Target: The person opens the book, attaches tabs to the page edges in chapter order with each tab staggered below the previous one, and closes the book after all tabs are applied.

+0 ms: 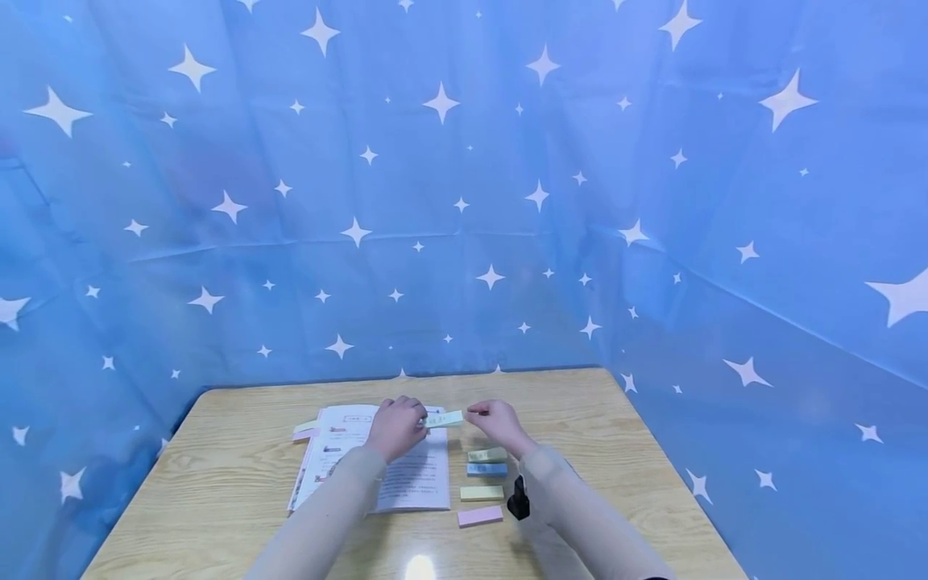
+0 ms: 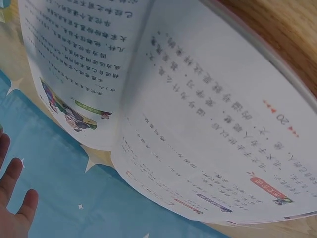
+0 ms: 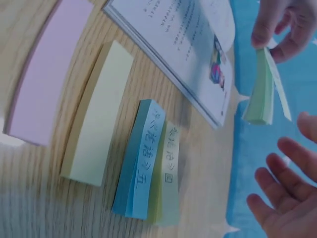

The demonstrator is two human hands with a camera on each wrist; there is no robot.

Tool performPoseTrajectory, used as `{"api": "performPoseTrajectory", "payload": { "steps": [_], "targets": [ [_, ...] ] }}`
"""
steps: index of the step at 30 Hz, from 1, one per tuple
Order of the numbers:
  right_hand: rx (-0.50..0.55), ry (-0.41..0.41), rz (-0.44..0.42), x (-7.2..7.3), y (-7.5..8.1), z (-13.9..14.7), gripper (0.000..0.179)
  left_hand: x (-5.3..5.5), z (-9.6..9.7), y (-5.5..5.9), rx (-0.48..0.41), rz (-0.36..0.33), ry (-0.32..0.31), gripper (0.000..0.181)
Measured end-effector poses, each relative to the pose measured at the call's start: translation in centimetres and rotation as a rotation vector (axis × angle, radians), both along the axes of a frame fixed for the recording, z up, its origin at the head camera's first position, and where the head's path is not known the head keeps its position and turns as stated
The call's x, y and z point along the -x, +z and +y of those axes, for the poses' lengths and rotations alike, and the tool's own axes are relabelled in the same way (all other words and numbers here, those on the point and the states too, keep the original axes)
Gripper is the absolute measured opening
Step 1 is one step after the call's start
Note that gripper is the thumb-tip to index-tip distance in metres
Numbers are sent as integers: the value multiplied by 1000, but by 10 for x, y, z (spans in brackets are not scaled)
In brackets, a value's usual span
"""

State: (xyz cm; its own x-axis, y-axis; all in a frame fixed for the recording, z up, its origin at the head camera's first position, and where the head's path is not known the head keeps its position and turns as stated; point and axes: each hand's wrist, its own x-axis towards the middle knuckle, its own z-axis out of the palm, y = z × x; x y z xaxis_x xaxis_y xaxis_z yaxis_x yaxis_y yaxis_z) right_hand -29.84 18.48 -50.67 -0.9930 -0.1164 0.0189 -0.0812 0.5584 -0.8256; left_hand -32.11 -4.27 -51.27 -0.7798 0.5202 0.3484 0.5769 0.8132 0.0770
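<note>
My left hand [image 1: 397, 428] is above the open book [image 1: 413, 475] and pinches one end of a pale green sticky-note pad [image 3: 258, 94]. A top strip of that pad stands away from the rest, with handwriting faintly visible on it in the head view. Beside the pad's free end is my right hand [image 1: 500, 425]; in the right wrist view its fingers [image 3: 277, 183] are spread and loosely bent, apart from the pad. Printed pages fill the left wrist view, where a few fingers [image 2: 11, 181] show at the left edge; what they touch is out of frame.
Right of the book lie a pink pad [image 3: 49, 69], a pale yellow pad [image 3: 99, 114], a handwritten blue pad [image 3: 138, 163] and a yellow-green pad [image 3: 168, 173]. Pink and green tabs [image 1: 305, 432] stick out from the book's left side. A starry blue curtain [image 1: 435, 201] hangs behind the table.
</note>
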Motion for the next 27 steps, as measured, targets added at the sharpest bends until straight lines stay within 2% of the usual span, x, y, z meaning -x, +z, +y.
{"api": "performPoseTrajectory", "payload": {
  "steps": [7, 13, 20, 27],
  "targets": [
    [8, -46, -13, 5, 2, -6, 26, 3, 2, 0, 2, 20, -8, 16],
    [13, -43, -3, 10, 3, -8, 24, 8, 4, -3, 16, 22, -5, 16],
    [19, -52, 8, 10, 6, -13, 20, 4, 5, -2, 6, -13, 6, 18],
    [8, -25, 38, 9, 7, -16, 34, 3, 4, -4, 18, -26, 15, 19]
  ]
}}
